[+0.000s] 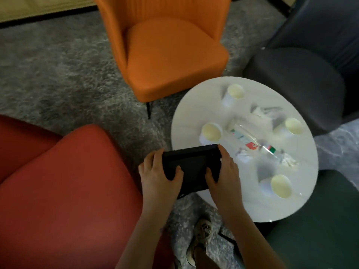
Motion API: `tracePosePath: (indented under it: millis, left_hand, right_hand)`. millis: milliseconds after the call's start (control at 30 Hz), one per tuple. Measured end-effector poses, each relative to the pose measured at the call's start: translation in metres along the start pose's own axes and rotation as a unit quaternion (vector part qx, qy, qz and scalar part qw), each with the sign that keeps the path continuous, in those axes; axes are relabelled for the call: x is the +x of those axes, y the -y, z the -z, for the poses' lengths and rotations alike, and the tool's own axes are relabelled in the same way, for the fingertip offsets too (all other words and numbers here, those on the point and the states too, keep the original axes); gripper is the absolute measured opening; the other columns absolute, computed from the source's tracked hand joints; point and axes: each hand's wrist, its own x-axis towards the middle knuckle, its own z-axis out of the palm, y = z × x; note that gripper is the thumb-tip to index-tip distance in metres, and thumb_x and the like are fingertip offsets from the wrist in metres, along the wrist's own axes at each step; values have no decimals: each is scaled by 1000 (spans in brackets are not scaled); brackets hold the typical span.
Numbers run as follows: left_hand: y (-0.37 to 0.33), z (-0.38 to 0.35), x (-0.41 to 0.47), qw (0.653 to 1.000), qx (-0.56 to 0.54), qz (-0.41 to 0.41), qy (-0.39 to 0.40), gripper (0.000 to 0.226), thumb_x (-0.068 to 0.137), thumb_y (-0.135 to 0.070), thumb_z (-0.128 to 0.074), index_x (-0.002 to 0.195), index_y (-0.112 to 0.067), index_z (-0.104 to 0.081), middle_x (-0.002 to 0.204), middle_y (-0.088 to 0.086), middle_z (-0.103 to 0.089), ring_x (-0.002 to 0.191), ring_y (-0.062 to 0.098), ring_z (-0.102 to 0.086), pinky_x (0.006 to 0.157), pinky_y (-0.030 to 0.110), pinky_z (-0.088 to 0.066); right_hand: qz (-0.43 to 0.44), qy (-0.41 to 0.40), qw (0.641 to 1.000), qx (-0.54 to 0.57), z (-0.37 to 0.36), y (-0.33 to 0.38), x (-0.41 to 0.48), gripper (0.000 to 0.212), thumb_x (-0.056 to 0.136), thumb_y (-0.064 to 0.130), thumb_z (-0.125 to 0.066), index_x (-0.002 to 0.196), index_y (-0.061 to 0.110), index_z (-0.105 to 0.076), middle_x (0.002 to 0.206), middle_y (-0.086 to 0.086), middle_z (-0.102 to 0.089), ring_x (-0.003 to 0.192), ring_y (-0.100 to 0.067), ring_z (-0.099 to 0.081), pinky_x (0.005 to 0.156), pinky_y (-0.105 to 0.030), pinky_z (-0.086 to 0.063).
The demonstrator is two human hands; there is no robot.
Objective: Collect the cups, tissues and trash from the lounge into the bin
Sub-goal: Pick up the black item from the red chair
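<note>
both hands occupied: left hand (161,175) and right hand (223,171) each curled round one end of a black handheld device (192,166), possibly a cased tablet, view soft. nearest paper cup (211,133) stands upright just beyond the right hand's fingertips on the round white table (194,105). clear plastic bottle (250,141) lies on its side, right of that hand, long axis slanting far-left to near-right. right hand nearer to both; left hand well apart.
</note>
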Motion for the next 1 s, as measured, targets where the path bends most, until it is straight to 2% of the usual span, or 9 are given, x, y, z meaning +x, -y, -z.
tracePosePath:
  millis: [167,367,433,533,700,900,1000]
  left_hand:
    - [-27,-70,-10,996,0,-30,88,60,81,-27,-66,135,-17,-44,136,9,-42,122,27,-33,98,35,-33]
    - [-23,-140,-12,987,18,-25,159,63,84,-32,-61,141,-22,-35,142,4,-35,127,20,-27,99,31,-33]
    - [-20,-155,-10,986,19,-23,167,65,84,-31,-61,142,-22,-34,143,4,-34,128,19,-28,98,28,-31]
    - [-19,-170,-7,985,32,-28,166,68,83,-29,-61,143,-21,-31,144,4,-34,129,20,-29,100,32,-31]
    - [-18,-182,-4,985,46,-21,163,70,84,-28,-61,145,-23,-27,146,4,-33,130,22,-29,103,34,-29]
    - [-13,-188,-6,984,55,-6,171,69,85,-27,-60,145,-22,-26,150,6,-28,136,23,-26,109,39,-25]
    - [-11,-190,-7,983,60,-2,174,71,85,-28,-60,146,-23,-23,152,5,-23,138,23,-21,110,38,-22]
  right_hand:
    - [-96,-30,995,9,20,-70,-9,59,85,8,-56,139,12,-33,132,-7,-48,113,-23,-45,93,-25,-31]
    - [-144,-18,989,25,7,-134,-17,63,85,7,-55,141,11,-26,134,-8,-45,120,-26,-41,97,-30,-33]
    - [-151,-10,988,36,2,-146,-16,64,85,5,-56,141,8,-25,133,-11,-45,121,-27,-40,99,-31,-32]
    - [-155,-6,987,47,-5,-160,-12,65,84,4,-57,141,5,-26,133,-13,-46,122,-28,-40,102,-34,-33]
    - [-161,-1,985,55,-14,-166,-11,66,86,6,-55,143,6,-20,134,-13,-42,122,-21,-32,98,-21,-24]
    - [-167,11,986,17,-22,-170,-11,65,88,11,-54,143,3,-20,136,-17,-41,125,-29,-36,105,-36,-30]
    - [-170,13,985,9,-23,-170,-12,67,87,11,-53,144,4,-19,136,-17,-40,126,-30,-36,105,-38,-31]
